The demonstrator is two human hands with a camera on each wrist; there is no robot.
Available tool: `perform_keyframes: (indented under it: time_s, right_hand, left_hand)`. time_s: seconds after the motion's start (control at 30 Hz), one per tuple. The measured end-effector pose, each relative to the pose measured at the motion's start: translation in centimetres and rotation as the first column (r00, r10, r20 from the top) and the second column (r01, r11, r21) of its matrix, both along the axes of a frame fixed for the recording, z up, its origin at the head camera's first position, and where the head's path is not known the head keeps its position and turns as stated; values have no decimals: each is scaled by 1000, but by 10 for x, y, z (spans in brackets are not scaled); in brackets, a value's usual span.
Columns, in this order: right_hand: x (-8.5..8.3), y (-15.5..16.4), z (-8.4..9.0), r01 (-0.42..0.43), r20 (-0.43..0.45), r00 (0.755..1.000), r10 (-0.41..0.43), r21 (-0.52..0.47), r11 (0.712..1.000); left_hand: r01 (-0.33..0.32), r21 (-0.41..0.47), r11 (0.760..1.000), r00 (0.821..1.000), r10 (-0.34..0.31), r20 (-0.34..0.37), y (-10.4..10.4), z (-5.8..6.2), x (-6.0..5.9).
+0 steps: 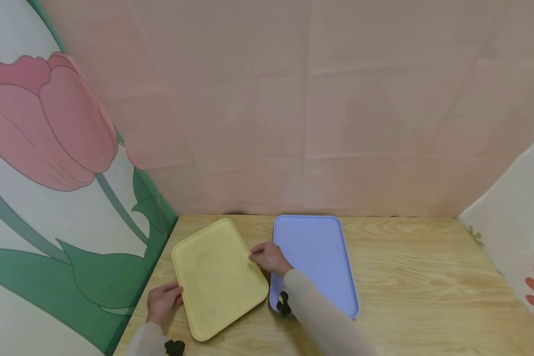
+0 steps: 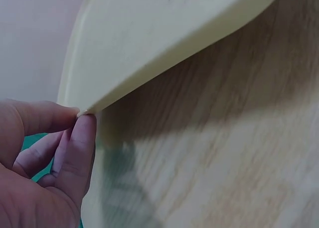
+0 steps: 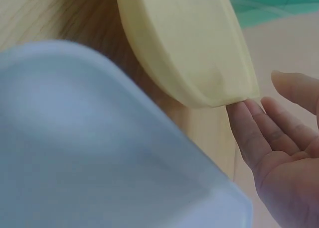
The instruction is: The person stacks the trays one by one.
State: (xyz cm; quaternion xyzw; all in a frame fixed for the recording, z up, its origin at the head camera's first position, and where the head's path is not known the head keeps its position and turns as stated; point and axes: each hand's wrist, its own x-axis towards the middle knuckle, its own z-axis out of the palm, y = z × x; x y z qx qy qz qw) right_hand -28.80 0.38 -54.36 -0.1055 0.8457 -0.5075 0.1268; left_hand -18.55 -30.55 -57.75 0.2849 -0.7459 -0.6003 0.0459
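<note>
A yellow tray (image 1: 215, 277) lies askew at the table's left, lifted a little off the wood in the left wrist view (image 2: 164, 34). My left hand (image 1: 162, 301) pinches its left rim between thumb and fingers (image 2: 82, 138). My right hand (image 1: 270, 258) is at the tray's right rim. Its straight fingertips (image 3: 241, 113) touch the underside of the yellow tray's (image 3: 189, 44) edge, and the thumb stands apart. A lilac tray (image 1: 316, 257) lies flat just right of the yellow one, under my right forearm, and shows blurred in the right wrist view (image 3: 75, 138).
The wooden table (image 1: 427, 296) stands in a corner. A pink wall (image 1: 316, 123) runs behind, a tulip-painted panel (image 1: 49, 173) closes the left side, and a pale panel (image 1: 516, 232) the right. Bare wood stretches right of the lilac tray.
</note>
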Motion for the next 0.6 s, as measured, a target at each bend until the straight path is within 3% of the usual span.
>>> perform_keyframes:
  time_s: [0.33,0.6]
  right_hand:
    - [2,16,6,30,-9,999,-31,-67,997]
    - [2,23,5,114,-15,993,-116,-82,990]
  left_hand:
    - [33,26,999,999,-32,-41,12,7,-5]
    - [57,25,998,996,-55,-69,19,9,-11]
